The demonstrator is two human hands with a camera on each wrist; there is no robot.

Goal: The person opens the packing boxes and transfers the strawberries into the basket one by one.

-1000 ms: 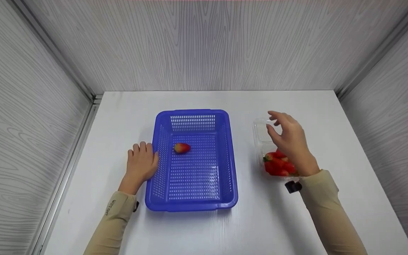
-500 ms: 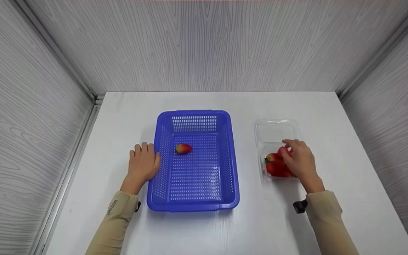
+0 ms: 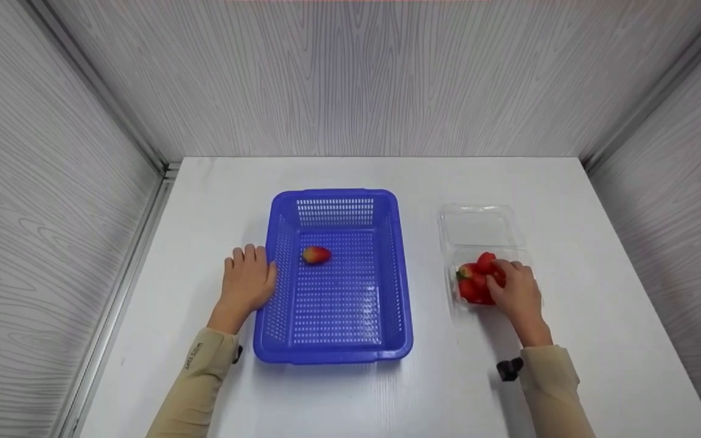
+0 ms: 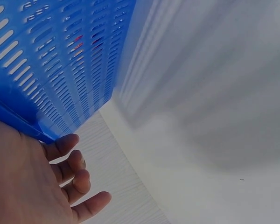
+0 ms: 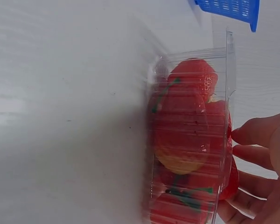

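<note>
A blue plastic basket [image 3: 333, 356] stands left of centre in the head view, with one red-and-yellow strawberry [image 3: 316, 255] on its floor. My left hand [image 3: 247, 281] rests against the basket's left rim, thumb on the rim, other fingers loosely extended outside it. To the right is a clear plastic box [image 3: 453, 286] holding several strawberries [image 3: 471, 286]. Over its right side, my right hand [image 3: 519, 298] pinches a strawberry [image 5: 231, 179] between thumb and fingers; the hand partly hides it in the head view. Green stems show through the box wall in the right wrist view.
The box's clear lid [image 3: 477, 226] lies folded back behind it. Basket and box stand apart on a white table [image 3: 435, 383]. Pale wood-grain panels [image 3: 350, 79] enclose the back and both sides.
My right hand has come down from above the lid to the strawberries, then shifted slightly toward the near right of the box. My left hand stays at the basket rim.
</note>
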